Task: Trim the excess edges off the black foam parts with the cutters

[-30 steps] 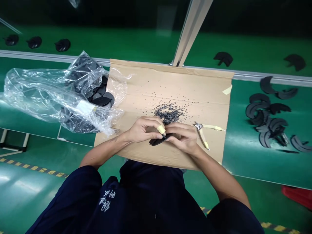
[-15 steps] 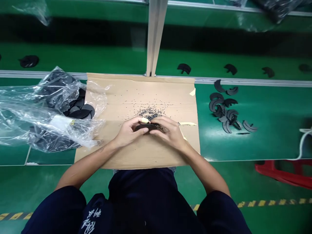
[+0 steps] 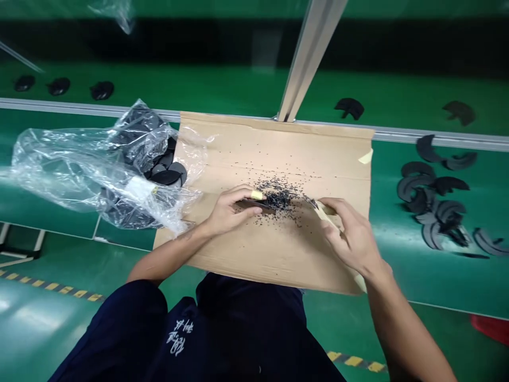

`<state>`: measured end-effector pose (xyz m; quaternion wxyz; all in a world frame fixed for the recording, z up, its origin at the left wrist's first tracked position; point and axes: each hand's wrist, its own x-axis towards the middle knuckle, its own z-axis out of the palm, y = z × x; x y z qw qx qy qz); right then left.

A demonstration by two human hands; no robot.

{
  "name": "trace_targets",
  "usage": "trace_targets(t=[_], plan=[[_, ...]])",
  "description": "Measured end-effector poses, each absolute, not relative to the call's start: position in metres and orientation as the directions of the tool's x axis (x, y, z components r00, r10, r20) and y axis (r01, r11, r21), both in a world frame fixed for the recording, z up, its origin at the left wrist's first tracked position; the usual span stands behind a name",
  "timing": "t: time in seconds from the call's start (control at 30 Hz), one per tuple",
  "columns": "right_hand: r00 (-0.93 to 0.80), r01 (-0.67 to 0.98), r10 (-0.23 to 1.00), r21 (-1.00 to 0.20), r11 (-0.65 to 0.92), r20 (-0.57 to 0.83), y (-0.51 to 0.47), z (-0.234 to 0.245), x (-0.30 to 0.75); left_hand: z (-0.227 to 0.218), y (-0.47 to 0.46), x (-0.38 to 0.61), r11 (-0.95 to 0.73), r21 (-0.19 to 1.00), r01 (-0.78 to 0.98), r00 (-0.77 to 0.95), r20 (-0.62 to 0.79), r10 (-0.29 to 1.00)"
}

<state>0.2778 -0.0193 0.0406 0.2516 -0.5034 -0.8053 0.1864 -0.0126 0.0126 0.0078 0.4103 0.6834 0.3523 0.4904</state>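
Observation:
My left hand [image 3: 230, 211] pinches a flat black curved part [image 3: 254, 205] above a sheet of cardboard [image 3: 278, 148]; a yellow cot covers one fingertip. A heap of small black trimmings [image 3: 278, 195] lies on the cardboard just right of that part. My right hand [image 3: 350, 233] is curled around the cream handles of a small pair of nippers [image 3: 320, 209], whose metal jaws point left toward the trimmings. The two hands are apart.
A clear plastic bag [image 3: 91, 164] holding black parts lies at the left. Several loose black crescent parts [image 3: 437, 201] lie on the green bench at the right. More black parts [image 3: 350, 107] sit on the green belt behind a metal rail [image 3: 437, 139]. An aluminium post [image 3: 310, 53] rises behind the cardboard.
My right hand has left the black part and moved right onto the nippers. My left hand keeps the part over the trimmings.

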Motion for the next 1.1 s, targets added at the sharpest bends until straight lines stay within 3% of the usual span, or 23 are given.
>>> trace_targets(t=[0.1,0.2,0.4,0.77,1.1], plan=[[-0.434,0.530,0.871,-0.717,0.453,0.230,0.001,0.045,0.247,0.008,0.014,-0.015,-0.421,0.903,0.085,0.267,0.386,0.883],[-0.459,0.454,0.850,-0.754,0.474,0.258,0.012,0.041,0.230,0.008,0.015,-0.018,-0.422,0.902,0.087,0.269,0.387,0.882],[-0.471,0.498,0.784,-0.613,0.614,0.404,0.012,0.025,0.229,0.006,0.016,-0.021,-0.428,0.902,0.052,0.273,0.399,0.875],[-0.513,0.508,0.742,-0.544,0.668,0.432,0.010,0.020,0.236,0.004,0.015,-0.019,-0.431,0.900,0.060,0.304,0.395,0.867],[-0.562,0.602,0.724,-0.403,0.689,0.399,0.005,0.029,0.237,0.003,0.015,-0.020,-0.456,0.886,0.083,0.332,0.407,0.851]])
